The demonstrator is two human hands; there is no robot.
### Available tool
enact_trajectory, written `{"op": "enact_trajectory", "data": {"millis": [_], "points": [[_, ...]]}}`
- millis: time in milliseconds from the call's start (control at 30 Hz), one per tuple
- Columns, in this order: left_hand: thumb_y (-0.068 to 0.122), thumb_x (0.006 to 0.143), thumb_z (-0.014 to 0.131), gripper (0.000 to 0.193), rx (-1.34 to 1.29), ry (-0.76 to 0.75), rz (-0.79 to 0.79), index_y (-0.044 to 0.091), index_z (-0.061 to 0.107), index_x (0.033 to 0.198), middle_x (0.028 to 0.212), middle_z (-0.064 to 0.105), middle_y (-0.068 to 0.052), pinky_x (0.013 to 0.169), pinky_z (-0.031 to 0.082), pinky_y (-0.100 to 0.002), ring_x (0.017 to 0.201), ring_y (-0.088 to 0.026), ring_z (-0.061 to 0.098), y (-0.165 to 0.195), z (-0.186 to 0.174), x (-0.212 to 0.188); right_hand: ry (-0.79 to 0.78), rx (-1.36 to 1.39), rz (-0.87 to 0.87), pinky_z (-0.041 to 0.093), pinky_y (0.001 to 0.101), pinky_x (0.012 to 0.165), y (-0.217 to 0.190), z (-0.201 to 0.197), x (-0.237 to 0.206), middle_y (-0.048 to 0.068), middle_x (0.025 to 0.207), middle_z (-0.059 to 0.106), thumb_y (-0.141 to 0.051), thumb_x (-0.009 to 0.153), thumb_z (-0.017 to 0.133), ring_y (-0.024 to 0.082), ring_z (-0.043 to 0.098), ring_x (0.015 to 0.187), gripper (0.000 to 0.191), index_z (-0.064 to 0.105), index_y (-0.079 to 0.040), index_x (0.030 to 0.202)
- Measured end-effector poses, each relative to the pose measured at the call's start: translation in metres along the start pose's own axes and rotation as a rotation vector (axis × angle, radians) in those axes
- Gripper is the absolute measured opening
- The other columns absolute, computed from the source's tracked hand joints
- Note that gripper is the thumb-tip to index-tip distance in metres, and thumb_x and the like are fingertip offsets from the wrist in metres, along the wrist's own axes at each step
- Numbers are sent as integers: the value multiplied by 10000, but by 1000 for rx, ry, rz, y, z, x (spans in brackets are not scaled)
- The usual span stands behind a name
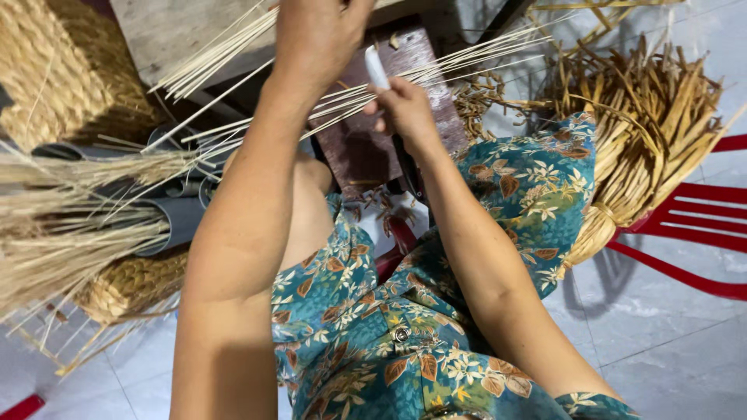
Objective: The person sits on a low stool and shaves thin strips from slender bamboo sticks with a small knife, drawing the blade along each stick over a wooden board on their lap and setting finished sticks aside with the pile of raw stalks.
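Now: left hand (315, 39) gripping thin reeds (233, 54), right hand (405, 109) just beside.

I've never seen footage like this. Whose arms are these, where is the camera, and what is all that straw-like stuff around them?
There is no machine here: the camera sits on a person's head and looks down at their own arms and teal flowered lap. The left hand grips a fan of thin pale cane sticks. The right hand holds a small white blade-like tool against the sticks, above a dark reddish wooden block. Around them are a bundle of dry tan reeds lying over a red plastic chair, a woven straw basket and grey plastic pipes.
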State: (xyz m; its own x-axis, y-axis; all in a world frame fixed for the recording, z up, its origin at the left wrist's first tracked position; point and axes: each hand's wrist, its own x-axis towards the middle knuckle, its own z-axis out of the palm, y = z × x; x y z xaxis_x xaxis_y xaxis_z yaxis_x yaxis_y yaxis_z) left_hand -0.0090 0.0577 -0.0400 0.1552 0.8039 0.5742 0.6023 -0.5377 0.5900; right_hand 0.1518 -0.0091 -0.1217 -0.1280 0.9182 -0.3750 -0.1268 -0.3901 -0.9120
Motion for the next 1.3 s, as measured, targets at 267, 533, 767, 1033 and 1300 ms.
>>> {"op": "enact_trajectory", "data": {"millis": [267, 533, 767, 1033, 1300], "points": [[171, 1022, 718, 146, -298, -467, -179, 42, 749, 1085, 856, 732, -43, 677, 514, -293, 747, -91, 625, 32, -45, -11, 9, 282, -390, 525, 222, 595, -53, -70, -90, 122, 971, 737, -66, 1029, 584, 137, 676, 697, 618, 358, -27, 1603], [209, 975, 716, 170, -216, -790, -307, 65, 754, 1056, 776, 729, -35, 625, 495, -278, 674, -94, 603, 53, -53, -10, 89, 373, -367, 529, 215, 597, -56, -78, -105, 120, 970, 731, -92, 1032, 626, 134, 687, 708, 571, 397, -15, 1550], [214, 987, 700, 168, -271, -808, -292, 109, 743, 1111, 720, 710, -62, 580, 507, -281, 635, -92, 647, 76, -21, -7, 72, 327, -331, 531, 193, 626, -46, -67, -104, 104, 1002, 731, -116, 1051, 612, 109, 681, 722, 419, 506, -10, 1442], [182, 996, 717, 135, -280, -721, -136, 93, 766, 1085, 755, 712, -88, 589, 501, -291, 600, -100, 631, 80, -16, -5, 225, 372, -403, 542, 210, 634, -54, -82, -107, 123, 963, 730, -103, 1066, 622, 120, 670, 703, 290, 581, 21, 1325], [147, 1020, 714, 127, -279, -732, -230, 71, 771, 1105, 812, 738, -26, 631, 501, -243, 684, -59, 609, 59, -55, 1, 331, 469, -529, 528, 228, 570, -62, -124, -122, 128, 946, 723, -57, 1067, 628, 136, 660, 678, 314, 581, 28, 1366]]}}
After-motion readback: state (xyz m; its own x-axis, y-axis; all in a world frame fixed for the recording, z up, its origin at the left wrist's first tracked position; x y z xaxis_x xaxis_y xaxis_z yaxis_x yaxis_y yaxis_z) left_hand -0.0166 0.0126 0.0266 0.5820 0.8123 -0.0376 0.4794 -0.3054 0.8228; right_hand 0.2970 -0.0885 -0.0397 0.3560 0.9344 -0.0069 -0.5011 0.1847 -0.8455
